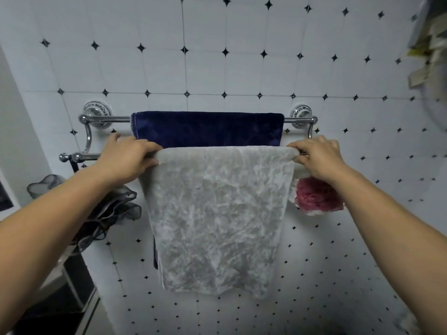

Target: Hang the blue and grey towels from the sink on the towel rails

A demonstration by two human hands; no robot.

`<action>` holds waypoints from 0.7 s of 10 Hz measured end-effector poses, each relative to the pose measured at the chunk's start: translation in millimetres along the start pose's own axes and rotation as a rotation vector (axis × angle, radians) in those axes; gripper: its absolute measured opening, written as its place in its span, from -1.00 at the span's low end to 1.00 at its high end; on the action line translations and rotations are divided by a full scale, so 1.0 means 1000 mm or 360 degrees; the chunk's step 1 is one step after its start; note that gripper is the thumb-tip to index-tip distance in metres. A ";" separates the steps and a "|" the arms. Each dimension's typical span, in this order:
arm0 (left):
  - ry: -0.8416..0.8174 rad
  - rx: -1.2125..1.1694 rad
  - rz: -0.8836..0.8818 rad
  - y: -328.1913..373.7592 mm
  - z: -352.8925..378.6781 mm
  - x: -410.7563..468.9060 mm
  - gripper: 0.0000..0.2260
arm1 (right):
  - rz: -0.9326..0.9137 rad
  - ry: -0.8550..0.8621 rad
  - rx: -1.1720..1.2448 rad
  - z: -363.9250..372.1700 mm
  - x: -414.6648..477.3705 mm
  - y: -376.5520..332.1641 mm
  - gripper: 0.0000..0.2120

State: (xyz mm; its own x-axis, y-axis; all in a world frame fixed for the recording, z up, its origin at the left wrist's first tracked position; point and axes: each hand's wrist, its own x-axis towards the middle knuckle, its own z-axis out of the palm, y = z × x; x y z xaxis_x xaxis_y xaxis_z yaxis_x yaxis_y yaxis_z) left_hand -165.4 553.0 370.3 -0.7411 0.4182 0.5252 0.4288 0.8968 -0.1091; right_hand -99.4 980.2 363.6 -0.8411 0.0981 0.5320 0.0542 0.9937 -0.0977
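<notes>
A dark blue towel hangs over the upper, rear chrome rail on the tiled wall. In front of it a grey towel is draped over the lower, front rail and hangs down long. My left hand grips the grey towel's top left edge at the rail, fingers curled over it. At the top right edge my right hand pinches the same towel against the rail.
A grey mesh bath sponge hangs below the rail's left end, and a pink one hangs under the right end. A dark cabinet edge stands at the lower left. A blurred object intrudes at the upper right.
</notes>
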 end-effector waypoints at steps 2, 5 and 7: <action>-0.0095 -0.0223 -0.0006 -0.013 0.008 -0.006 -0.50 | -0.0117 0.0156 0.0199 0.004 -0.011 -0.010 -0.46; 0.0011 -0.0140 -0.0048 0.012 0.005 -0.018 -0.44 | -0.0074 0.0188 0.0009 0.007 -0.022 -0.019 -0.64; 0.0410 -0.0570 -0.0082 0.038 0.001 -0.061 -0.53 | -0.0369 0.0245 0.0254 0.017 -0.055 -0.058 -0.74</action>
